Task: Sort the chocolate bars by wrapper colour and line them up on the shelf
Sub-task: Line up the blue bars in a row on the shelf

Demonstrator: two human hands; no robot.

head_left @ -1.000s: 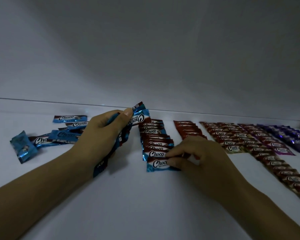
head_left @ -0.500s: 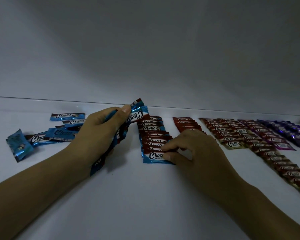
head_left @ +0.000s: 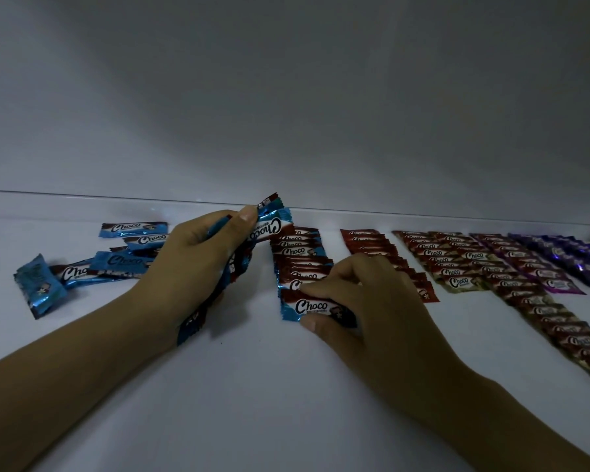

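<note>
On a white shelf (head_left: 252,403), my left hand (head_left: 191,264) grips a bunch of blue-wrapped Choco bars (head_left: 269,226) that fans out above and below my fist. My right hand (head_left: 361,301) pinches the front blue bar (head_left: 307,306) of an overlapping blue row (head_left: 298,260) between thumb and fingers. To the right run a red row (head_left: 372,247), a beige row (head_left: 453,264), a long brown row (head_left: 539,301) and a purple row (head_left: 573,257). Loose blue bars (head_left: 116,264) lie at the left.
The shelf's white back wall (head_left: 286,114) rises right behind the rows. One blue bar (head_left: 38,284) lies apart at the far left. The brown row reaches toward the right front edge of the view.
My right hand stayed at the front end of the blue row and now pinches the front bar. My left hand kept its bunch. The view shifted slightly.
</note>
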